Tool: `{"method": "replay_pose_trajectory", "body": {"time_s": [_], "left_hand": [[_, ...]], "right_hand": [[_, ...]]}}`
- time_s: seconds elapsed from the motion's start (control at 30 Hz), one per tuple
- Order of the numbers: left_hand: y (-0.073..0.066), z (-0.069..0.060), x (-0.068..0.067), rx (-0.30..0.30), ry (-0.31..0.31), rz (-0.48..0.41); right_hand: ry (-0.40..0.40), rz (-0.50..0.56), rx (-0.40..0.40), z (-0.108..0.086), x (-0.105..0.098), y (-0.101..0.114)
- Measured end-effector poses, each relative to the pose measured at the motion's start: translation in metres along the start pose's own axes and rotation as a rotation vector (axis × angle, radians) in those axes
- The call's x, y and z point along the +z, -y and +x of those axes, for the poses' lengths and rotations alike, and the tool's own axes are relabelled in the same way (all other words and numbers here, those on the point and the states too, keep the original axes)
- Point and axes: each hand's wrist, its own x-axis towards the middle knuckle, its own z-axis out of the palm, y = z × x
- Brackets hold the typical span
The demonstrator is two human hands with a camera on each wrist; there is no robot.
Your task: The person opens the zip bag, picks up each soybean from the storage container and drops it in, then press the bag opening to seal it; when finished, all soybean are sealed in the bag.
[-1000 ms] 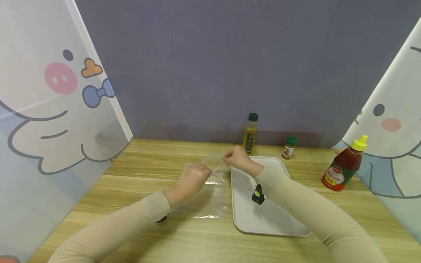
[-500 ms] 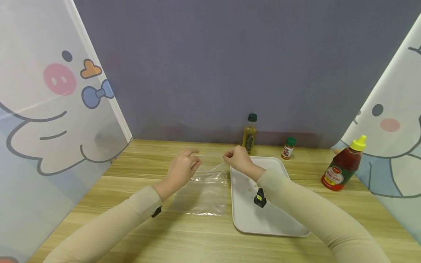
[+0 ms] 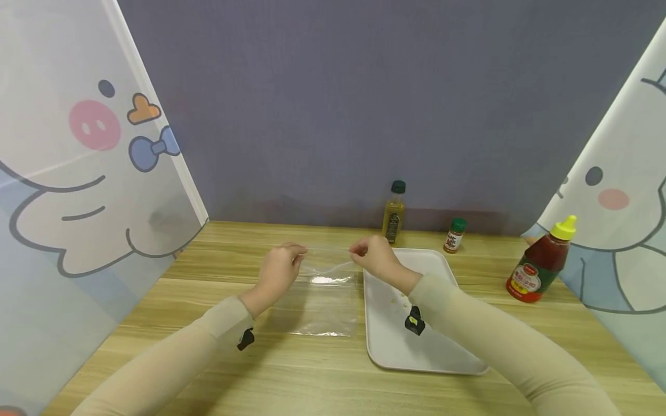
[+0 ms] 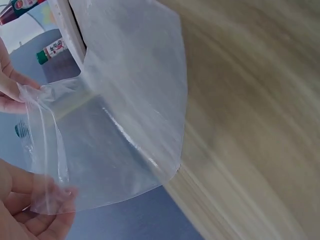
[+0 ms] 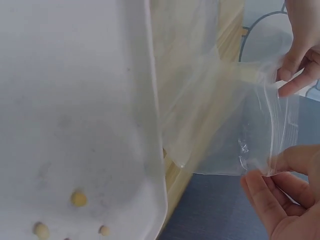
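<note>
A clear zip bag (image 3: 328, 306) hangs between my two hands, its mouth edge upward and its lower part against the wooden table. My left hand (image 3: 277, 270) pinches one top corner; in the left wrist view the fingers of this hand (image 4: 37, 205) show through the plastic. The opposite corner is pinched between thumb and fingers of my right hand (image 3: 378, 259), seen closely in the right wrist view as the right hand (image 5: 287, 192). The zip strip (image 5: 274, 125) runs between both grips. Nothing shows inside the bag.
Right of the bag lies a white tray (image 3: 416, 346) with several small yellowish round pieces (image 5: 79, 198) on it. Behind stand an oil bottle (image 3: 393, 219) and a green-capped spice jar (image 3: 454, 237). A red sauce bottle (image 3: 538, 266) with a yellow cap stands at the right.
My left hand has let go near the middle of the bag's mouth, moved left and taken the left corner. My right hand stays at its corner.
</note>
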Motion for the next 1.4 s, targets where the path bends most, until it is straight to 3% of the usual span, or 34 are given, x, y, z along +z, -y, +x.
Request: {"method": "replay_pose_trajectory", "body": {"time_s": [0.2, 0.3, 0.4, 0.77, 0.97, 1.4], "left_hand": [[-0.002, -0.005, 0.001, -0.103, 0.119, -0.017], [-0.003, -0.008, 0.002, -0.132, 0.186, 0.014], [-0.003, -0.01, 0.004, -0.139, 0.213, 0.048], [-0.002, -0.008, 0.009, -0.093, 0.216, 0.147], [-0.003, -0.007, 0.009, -0.105, 0.24, 0.179], [-0.006, -0.002, 0.005, -0.103, 0.23, 0.113]], "right_hand": [[0.008, -0.004, 0.022, -0.007, 0.006, -0.003], [0.031, -0.003, 0.024, -0.012, 0.011, -0.006], [0.043, -0.001, 0.015, -0.015, 0.014, -0.008], [0.031, 0.04, 0.031, -0.018, 0.014, -0.009], [0.051, 0.064, 0.047, -0.018, 0.014, -0.009], [0.015, 0.08, 0.033, -0.01, 0.008, -0.007]]}}
